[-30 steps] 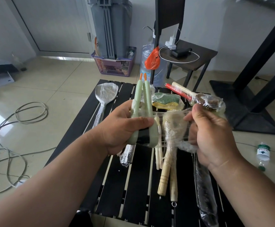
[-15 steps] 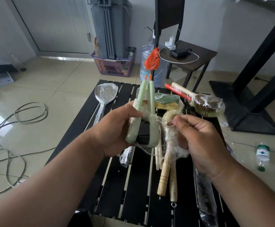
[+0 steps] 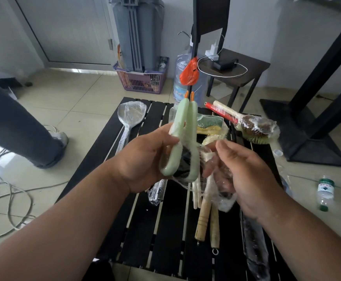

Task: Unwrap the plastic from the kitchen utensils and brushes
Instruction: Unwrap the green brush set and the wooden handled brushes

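Note:
My left hand (image 3: pixel 143 159) grips a pair of pale green brushes (image 3: pixel 180 136) with orange tips and black bristles, held upright above the black slatted table (image 3: pixel 165 230). My right hand (image 3: pixel 244 175) holds a loose sheet of clear plastic wrap (image 3: pixel 216 175) that still trails from the brushes. On the table lie a wrapped spoon (image 3: pixel 130 116), a wrapped sponge (image 3: pixel 209 123), a wrapped red-handled brush bundle (image 3: pixel 254 124), wooden-handled brushes (image 3: pixel 204 218) and a long wrapped utensil (image 3: pixel 252 240).
A person's leg (image 3: pixel 19 128) stands left of the table. Cables (image 3: pixel 7 199) lie on the floor at left. A small bottle (image 3: pixel 325 193) lies at right. Behind are a purple basket (image 3: pixel 141 78), a water jug (image 3: pixel 187 78) and a side table (image 3: pixel 244 67).
My right hand moved from the brush heads down and right, drawing plastic wrap off. The green brushes tilted slightly. A person's leg has come into view at left.

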